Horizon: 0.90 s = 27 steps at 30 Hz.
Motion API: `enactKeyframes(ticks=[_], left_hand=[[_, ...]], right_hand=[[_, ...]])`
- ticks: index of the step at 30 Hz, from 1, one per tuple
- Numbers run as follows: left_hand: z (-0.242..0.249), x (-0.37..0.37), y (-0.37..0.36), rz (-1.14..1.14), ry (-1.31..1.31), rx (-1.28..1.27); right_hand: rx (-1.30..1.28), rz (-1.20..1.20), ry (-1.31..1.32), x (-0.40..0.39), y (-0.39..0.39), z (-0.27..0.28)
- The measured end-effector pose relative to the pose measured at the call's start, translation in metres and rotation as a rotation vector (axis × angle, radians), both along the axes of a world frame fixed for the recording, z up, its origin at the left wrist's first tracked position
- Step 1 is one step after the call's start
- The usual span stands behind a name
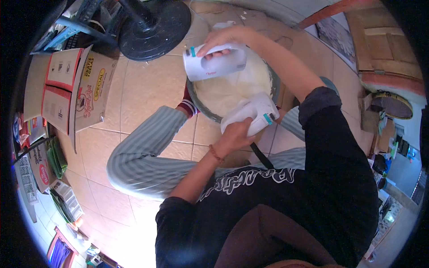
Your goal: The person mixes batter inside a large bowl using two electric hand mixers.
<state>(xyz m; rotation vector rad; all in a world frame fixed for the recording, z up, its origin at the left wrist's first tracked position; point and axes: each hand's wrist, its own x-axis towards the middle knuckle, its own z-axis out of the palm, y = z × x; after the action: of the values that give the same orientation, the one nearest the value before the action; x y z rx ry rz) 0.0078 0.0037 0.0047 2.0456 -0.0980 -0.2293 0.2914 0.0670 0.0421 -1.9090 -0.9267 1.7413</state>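
A: What writing can you read?

B: The cardboard box [91,89] on the tiled floor [147,89] at the left shows "SPECIAL" in yellow letters, with more print I can't make out. A smaller carton [42,172] lower left has a red oval label, unreadable. The upper hand mixer [214,62] carries a small red brand mark on its side — too blurred to read. The black shirt [250,178] has white lettering across the chest, upside down and illegible from the head view.

A: And the hands?

B: The person sits on the floor with legs bent around a metal bowl [201,107]. The right hand [223,38] reaches out over the bowl, arm extended, fingers wrapped over the top handle of the upper mixer. The left hand [237,134] is bent in close to the body, clenched around the handle of the lower hand mixer [252,111], with a cord bracelet at the wrist.

A: Counts?

B: Two white mixers, each with a teal button — one per hand. One bowl, between the knees, holding pale cream batter [232,87]; both mixers hover over it. One black round fan base [154,27] stands beyond the bowl.
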Motion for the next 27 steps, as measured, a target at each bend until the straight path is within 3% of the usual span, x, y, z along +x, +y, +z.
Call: enactKeyframes(ticks=[1,4,10,14,15,18,21,24,27], left_hand=[[0.000,0.000,0.000,0.020,-0.059,0.001],[0.005,0.001,0.001,-0.034,0.177,0.034],[0.006,0.000,0.000,0.019,0.117,-0.110],[0.013,0.001,-0.001,0.031,0.195,-0.085],[0.011,0.001,-0.001,0.035,0.178,-0.083],[0.009,0.000,0.001,0.054,0.163,-0.076],[0.009,0.001,0.002,0.088,0.192,-0.056],[0.016,0.002,0.004,0.133,0.184,-0.020],[0.013,0.000,0.007,0.167,0.166,0.031]], right_hand=[[-0.009,0.071,0.011,-0.004,0.005,-0.004],[-0.061,0.306,0.024,-0.023,0.020,-0.001],[-0.115,0.838,0.032,-0.070,0.035,-0.002],[-0.209,1.069,0.082,-0.093,0.028,-0.001],[-0.156,0.946,0.082,-0.090,0.016,0.009],[-0.357,1.027,0.065,-0.096,0.018,0.017],[-0.225,0.762,0.128,-0.073,0.003,0.009],[-0.138,0.260,0.196,-0.046,-0.022,0.011],[-0.004,-0.034,0.310,-0.014,-0.047,-0.014]])
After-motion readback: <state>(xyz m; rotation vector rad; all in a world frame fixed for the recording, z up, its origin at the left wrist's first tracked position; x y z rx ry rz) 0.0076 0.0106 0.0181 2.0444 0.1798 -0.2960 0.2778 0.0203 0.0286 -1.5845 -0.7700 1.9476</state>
